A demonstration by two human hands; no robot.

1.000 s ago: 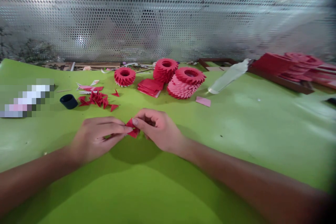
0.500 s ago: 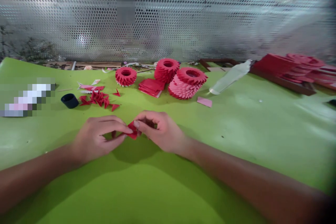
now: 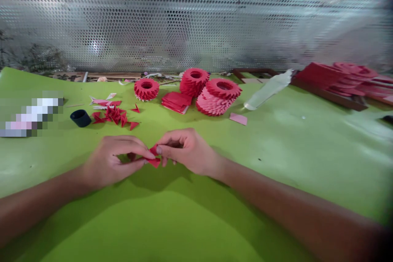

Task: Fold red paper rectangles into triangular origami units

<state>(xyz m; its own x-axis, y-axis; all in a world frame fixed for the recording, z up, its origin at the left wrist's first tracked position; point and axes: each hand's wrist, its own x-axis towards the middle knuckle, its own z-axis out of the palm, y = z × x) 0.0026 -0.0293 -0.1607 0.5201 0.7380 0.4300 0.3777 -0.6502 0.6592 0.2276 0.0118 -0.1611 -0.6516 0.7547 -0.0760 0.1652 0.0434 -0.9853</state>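
Observation:
A small folded piece of red paper (image 3: 154,163) is pinched between my two hands above the green table (image 3: 172,221). My left hand (image 3: 115,159) grips its left side between thumb and fingers. My right hand (image 3: 187,151) pinches its upper right part with thumb and forefinger. Beyond my left hand lies a pile of small red folded pieces (image 3: 115,115). A stack of red paper sheets (image 3: 175,102) is farther back, beside a short red ring (image 3: 146,89), a taller red ring (image 3: 194,82) and a pink and red ring (image 3: 218,97).
A dark round cup (image 3: 80,118) stands left of the pile. A pink paper piece (image 3: 238,118) and a translucent tapered bag (image 3: 268,90) lie right of the rings. At the back right, a brown tray (image 3: 337,97) holds red paper. A perforated metallic sheet rises behind.
The red paper between my fingers has changed shape, with a lower flap now angled apart from the upper part. My right hand has tilted slightly, its lower fingers showing more.

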